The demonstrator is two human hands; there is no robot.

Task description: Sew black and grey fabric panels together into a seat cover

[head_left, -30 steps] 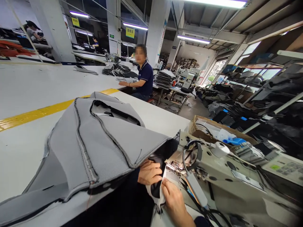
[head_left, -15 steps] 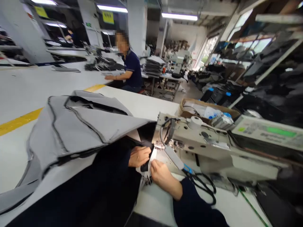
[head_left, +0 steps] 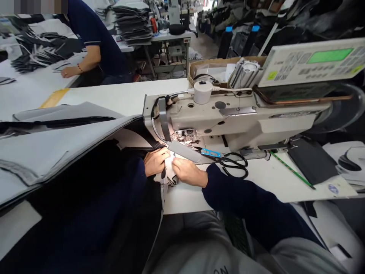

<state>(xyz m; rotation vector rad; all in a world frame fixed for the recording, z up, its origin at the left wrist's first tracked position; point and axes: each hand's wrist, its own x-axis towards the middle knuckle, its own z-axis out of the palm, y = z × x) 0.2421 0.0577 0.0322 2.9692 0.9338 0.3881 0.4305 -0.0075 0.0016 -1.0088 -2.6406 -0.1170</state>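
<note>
Camera view has swung down and to the right since the earlier frame; the left hand [head_left: 155, 161] and the right hand [head_left: 186, 171] remain at the sewing point. Right hand: fingertips pinched on a white fabric strip [head_left: 169, 167]. Left hand: fingers bent and together on adjoining fabric; grip cannot be determined. The strip lies between the hands, near the front edge of the white bench [head_left: 185, 201]. A grey bar-shaped fixture [head_left: 184, 151] on a flexible metal neck sits just beyond the right fingertips, before the beige sewing machine [head_left: 208, 116]. A large grey textile cover [head_left: 68, 142] extends leftward from the machine. Black-handled scissors [head_left: 234, 165] and blue thread snips [head_left: 210, 152] lie right of the right hand, back from the front edge. An open cardboard box [head_left: 192, 72] stands behind the machine.
</note>
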